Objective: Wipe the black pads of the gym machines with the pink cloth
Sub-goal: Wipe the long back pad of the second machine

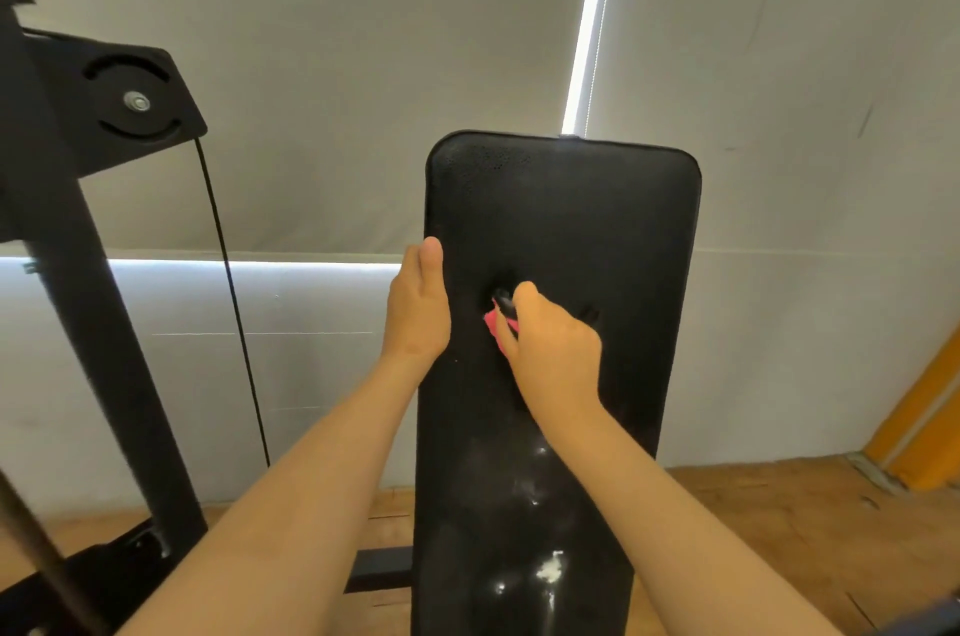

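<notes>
1. Grey roller blinds (322, 64) fill the back, smooth matte fabric, with a bright vertical strip of daylight between two panels and a horizontal strip low on the left.
2. Black backrest pad (566, 220) stands tall in the centre, slightly tilted: long rounded-corner rectangle, vinyl-like skin with fine perforated dots near the top, glossy wet-looking glints lower down.
3. Black metal machine frame (104, 349) on the left: flat-sided posts, matte, with a thin black cable (228, 282) hanging down from a round pulley wheel (136, 101) set in an angled plate, silver bolt at its hub.
4. Wooden floor (779, 521) below, pale planks, scuffed; an orange-yellow slanted edge at far right, blurred.
5. Left hand (418, 308) wraps the pad's left edge, thumb up along the front face, fingers hidden round the back — clasping the pad's side.
6. Right hand (556, 344) is curled into a loose fist pressed to the pad's middle, bunching the pink cloth (494, 321) against the vinyl.
7. Pink cloth: only a small crumpled sliver peeks out at the thumb side of the right hand, soft, touching the pad about mid-height; a dark bit beside it is too blurred to identify.
</notes>
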`<action>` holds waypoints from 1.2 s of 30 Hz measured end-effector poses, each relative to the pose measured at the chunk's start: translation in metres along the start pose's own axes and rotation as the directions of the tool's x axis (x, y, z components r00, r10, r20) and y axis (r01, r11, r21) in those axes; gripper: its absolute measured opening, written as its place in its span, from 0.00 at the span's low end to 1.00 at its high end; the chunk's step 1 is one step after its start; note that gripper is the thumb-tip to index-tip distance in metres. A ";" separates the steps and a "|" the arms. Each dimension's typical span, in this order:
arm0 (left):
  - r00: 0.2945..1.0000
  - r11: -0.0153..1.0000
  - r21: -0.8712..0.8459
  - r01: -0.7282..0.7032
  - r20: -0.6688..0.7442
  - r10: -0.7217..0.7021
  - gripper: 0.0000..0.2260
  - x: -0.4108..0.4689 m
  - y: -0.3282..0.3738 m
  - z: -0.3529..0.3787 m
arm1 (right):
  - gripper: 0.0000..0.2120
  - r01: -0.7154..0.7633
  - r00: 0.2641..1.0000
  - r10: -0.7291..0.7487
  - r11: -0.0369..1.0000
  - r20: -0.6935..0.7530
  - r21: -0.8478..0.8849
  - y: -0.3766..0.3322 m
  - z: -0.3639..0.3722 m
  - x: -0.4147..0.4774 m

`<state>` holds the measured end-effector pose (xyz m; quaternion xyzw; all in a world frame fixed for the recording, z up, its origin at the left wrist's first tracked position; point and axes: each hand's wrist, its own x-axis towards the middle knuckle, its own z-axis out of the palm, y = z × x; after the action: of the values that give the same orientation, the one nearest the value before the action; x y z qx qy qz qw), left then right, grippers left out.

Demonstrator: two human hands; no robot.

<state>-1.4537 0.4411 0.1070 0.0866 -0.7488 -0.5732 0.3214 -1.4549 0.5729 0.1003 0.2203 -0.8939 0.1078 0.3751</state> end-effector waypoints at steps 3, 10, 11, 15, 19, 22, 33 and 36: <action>1.000 1.000 0.004 0.001 -0.003 -0.001 0.12 -0.001 -0.001 0.000 | 0.20 0.068 0.998 -0.070 0.992 -0.009 -0.105 0.002 0.023 -0.032; 0.998 0.999 -0.034 0.015 0.066 -0.013 0.23 -0.003 0.001 -0.003 | 0.19 0.122 0.993 -0.122 0.991 0.005 -0.052 0.004 0.030 -0.071; 0.997 0.999 -0.043 0.015 0.083 -0.011 0.22 -0.002 0.000 -0.004 | 0.18 0.109 0.994 -0.109 0.994 -0.022 -0.009 0.004 0.025 -0.067; 0.989 0.990 -0.133 0.044 0.145 -0.024 0.19 0.002 -0.004 -0.006 | 0.12 0.076 0.982 -0.049 0.987 -0.183 0.145 -0.006 -0.007 -0.015; 0.971 0.963 -0.237 0.126 0.228 -0.071 0.23 0.003 -0.010 -0.010 | 0.13 0.050 0.969 -0.022 0.993 -0.248 0.108 -0.020 -0.011 0.023; 0.970 0.958 -0.250 0.143 0.226 -0.085 0.21 0.004 -0.011 -0.011 | 0.15 0.015 0.975 0.004 0.997 -0.221 0.082 -0.024 0.003 0.018; 0.943 0.931 -0.292 0.220 0.307 -0.126 0.18 0.006 -0.012 -0.017 | 0.19 0.054 0.997 -0.058 0.996 -0.047 -0.077 -0.021 0.027 -0.048; 0.941 0.910 -0.349 0.224 0.320 -0.109 0.22 0.008 -0.015 -0.016 | 0.14 0.067 0.986 -0.059 0.997 -0.154 0.049 -0.025 0.009 -0.031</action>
<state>-1.4539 0.4195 0.0982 0.0008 -0.6525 -0.7393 0.1666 -1.4295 0.5577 0.0730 0.2495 -0.8521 0.1364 0.4393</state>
